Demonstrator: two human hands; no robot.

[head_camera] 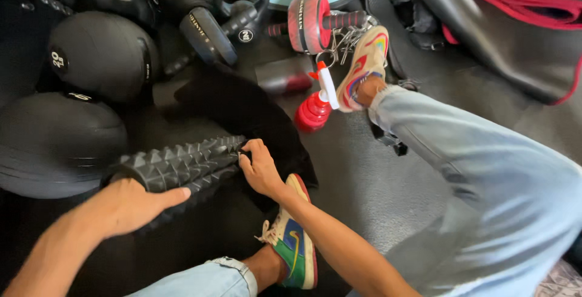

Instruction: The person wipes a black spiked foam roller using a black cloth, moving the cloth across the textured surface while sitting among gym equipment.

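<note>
Resting on the near end of a black roller (182,166), the left hand (130,206) lay flat in the lower left of the frame, fingers together and stretched along the top rather than curled round it. The right hand (260,169) met the roller's far end at centre frame, fingers bent against it; whether they pinched the roller or the black cloth (248,112) just behind could not be told, since the fingertips were tucked out of sight.

The roller lay on the dark floor (376,182), slanting from lower left up to centre, its surface covered in rows of raised pointed knobs. Its underside was lost in shadow, and the left hand hid part of its near end.

Black on black made much of the upper left hard to read. Two large round balls (100,54) sat there, the lower one cut off by the left edge. Kettlebells (233,15) stood beyond them, their tops cropped by the upper edge. A red wheel (308,21) with a handle stood at top centre, and a red bottle (314,110) lay just below it, beside one shoe (364,66). The other shoe (294,248), many-coloured, showed at bottom centre, touching the right forearm. Pale jeans (485,175) filled the right side, running off the frame. A grey bag (515,36) with red trim was cropped at the upper right.
</note>
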